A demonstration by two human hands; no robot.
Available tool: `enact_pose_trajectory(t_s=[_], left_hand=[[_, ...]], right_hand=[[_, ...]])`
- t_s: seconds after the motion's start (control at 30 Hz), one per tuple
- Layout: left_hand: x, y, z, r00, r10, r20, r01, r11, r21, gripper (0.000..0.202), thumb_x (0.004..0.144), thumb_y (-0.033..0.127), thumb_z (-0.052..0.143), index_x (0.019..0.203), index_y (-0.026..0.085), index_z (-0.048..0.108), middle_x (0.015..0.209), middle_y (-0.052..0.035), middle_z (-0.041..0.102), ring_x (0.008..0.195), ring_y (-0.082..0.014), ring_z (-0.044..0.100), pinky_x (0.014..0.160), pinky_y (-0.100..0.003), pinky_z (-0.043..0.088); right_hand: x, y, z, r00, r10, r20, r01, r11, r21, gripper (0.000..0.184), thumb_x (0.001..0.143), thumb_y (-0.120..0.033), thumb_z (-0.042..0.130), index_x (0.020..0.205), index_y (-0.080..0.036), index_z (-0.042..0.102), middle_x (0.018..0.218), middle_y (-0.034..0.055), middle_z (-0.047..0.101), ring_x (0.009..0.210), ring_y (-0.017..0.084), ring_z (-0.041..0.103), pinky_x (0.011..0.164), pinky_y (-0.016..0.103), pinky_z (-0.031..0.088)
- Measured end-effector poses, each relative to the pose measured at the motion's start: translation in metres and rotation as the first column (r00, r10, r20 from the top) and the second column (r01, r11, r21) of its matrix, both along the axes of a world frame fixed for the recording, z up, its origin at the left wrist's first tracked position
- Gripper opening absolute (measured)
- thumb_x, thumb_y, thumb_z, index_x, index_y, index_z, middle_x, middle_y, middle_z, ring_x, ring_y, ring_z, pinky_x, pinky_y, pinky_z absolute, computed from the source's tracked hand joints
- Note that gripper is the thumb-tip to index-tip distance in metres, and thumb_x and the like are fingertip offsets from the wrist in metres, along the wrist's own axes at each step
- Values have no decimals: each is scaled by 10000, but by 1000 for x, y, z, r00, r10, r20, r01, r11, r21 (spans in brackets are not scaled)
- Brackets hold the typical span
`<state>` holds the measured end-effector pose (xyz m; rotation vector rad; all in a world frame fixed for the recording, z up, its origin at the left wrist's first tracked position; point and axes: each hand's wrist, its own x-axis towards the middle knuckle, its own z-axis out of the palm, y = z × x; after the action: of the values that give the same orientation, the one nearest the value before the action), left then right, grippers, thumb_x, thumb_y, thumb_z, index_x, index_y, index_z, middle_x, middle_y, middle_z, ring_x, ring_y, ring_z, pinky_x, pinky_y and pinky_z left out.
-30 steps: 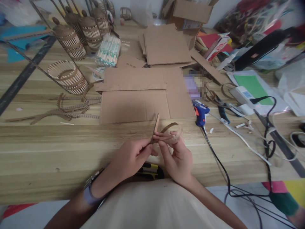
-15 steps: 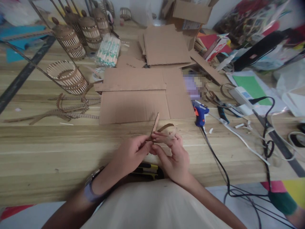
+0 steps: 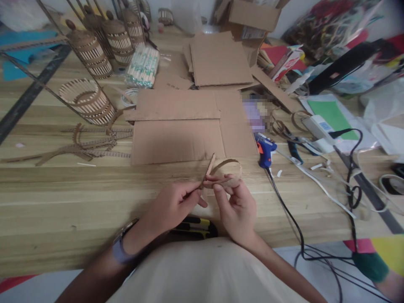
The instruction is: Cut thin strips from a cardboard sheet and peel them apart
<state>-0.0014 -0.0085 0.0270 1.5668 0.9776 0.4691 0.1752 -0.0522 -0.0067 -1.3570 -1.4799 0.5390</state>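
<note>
One curled cardboard strip [image 3: 209, 169] is held above the desk [image 3: 94, 235], near its front edge: left hand [image 3: 172, 204] and right hand [image 3: 239, 214] both pinch it; right has just shifted away, so bending apparently continues.

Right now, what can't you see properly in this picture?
All in the head view:
- Brown strip: the pinched part is hidden by the fingers of the left hand and right hand.
- Yellow and black tool: partly hidden by the pale shirt.
- Purple thing: its right side is blurred by little squares.
- Cardboard box: cut off by the top edge.
</note>
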Motion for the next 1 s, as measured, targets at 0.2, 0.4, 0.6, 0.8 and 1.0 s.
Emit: enact_pose_trajectory(t_s=[0.2,0.4,0.6,0.8,1.0], left_hand=[[2,2,-6,999,24,29,-22,999,-42,305,996,406,511,1054,196,725,965,-19,794,893,-188,735,746,-253,507],[3,2,-7,999,47,19,-47,999,-14,308,1019,382,475,1074,195,715,977,-23,792,954,-197,728,802,-260,503],[4,-1,-6,999,49,1,-49,998,25,295,1023,350,461,1026,184,706,958,-20,797,872,-173,728,757,-242,493],[2,-2,-6,999,31,-13,-31,999,32,318,998,336,444,883,183,698,865,-26,796,774,-174,719,671,-240,486],[2,1,-10,998,52,35,-50,998,-48,276,984,389,509,977,189,699,930,-29,799,901,-196,736,736,-247,513]], right_hand=[[-1,-1,-3,999,43,2,-43,999,21,113,983,-217,601,1054,-297,639,1022,27,786,1010,215,739,913,432,567],[0,6,6,958,63,280,-100,987,123,152,941,-204,652,1058,-300,641,1068,19,795,1018,229,748,972,460,526],[0,8,5,931,30,364,-105,976,189,174,947,-147,612,1050,-285,634,1036,-10,807,960,196,759,973,422,476],[0,6,5,976,15,218,-45,990,132,141,973,-166,585,1024,-294,617,992,-7,808,958,203,754,977,445,483],[-2,3,3,987,17,162,-33,995,99,146,970,-177,601,1040,-303,628,1006,-7,803,984,193,741,941,408,526]])
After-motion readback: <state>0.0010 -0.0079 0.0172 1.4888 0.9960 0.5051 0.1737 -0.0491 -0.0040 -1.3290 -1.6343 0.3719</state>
